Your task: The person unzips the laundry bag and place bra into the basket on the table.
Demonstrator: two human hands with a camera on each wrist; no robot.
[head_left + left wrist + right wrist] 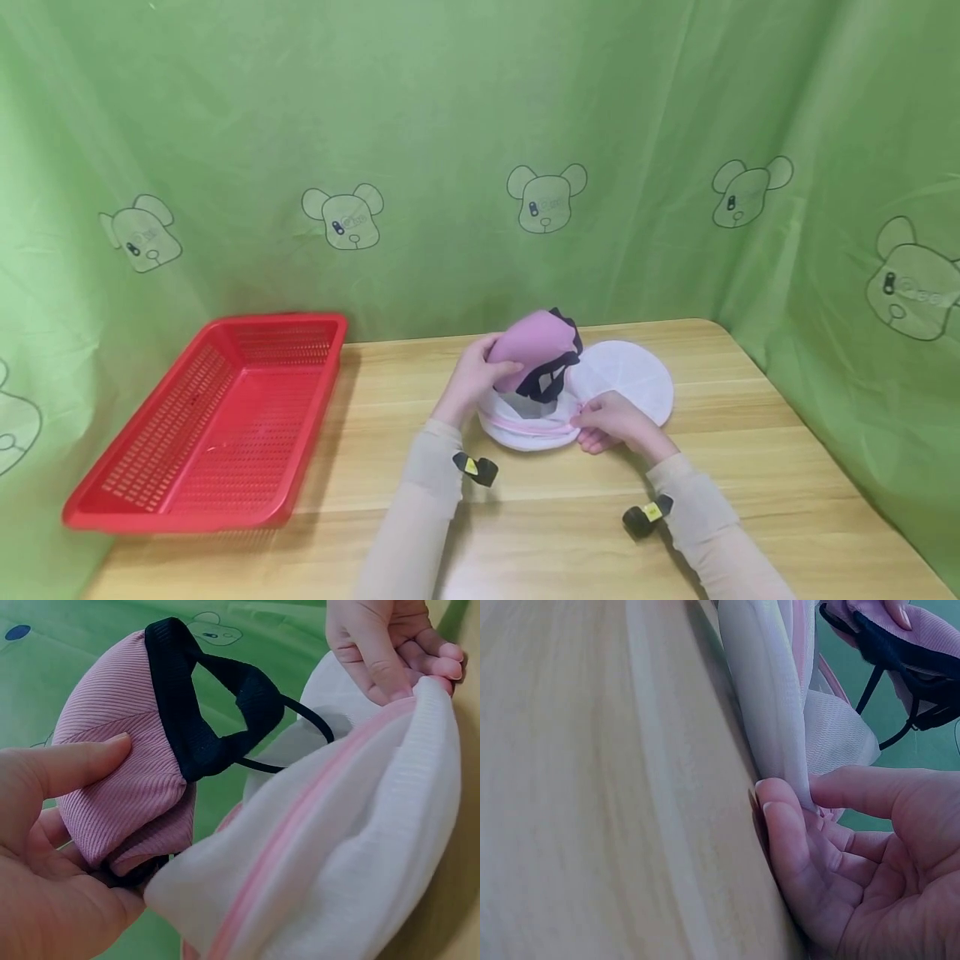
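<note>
A pink ribbed bra (534,340) with black straps and trim is held in my left hand (469,380), thumb on the outside of a cup. It stands above the opening of a round white mesh laundry bag (517,437) with pink zipper trim. In the left wrist view, a black strap (259,705) loops over toward the bag. My right hand (619,422) pinches the bag's rim between thumb and fingers, as the right wrist view shows with the white mesh edge (769,697). The bag's round white lid (633,379) lies folded back on the table behind.
To the left, a red perforated plastic basket (311,450) sits on the wooden table (555,533). Green curtain (450,100) with bear-face prints hangs behind and on both sides. Each wrist wears a small black camera.
</note>
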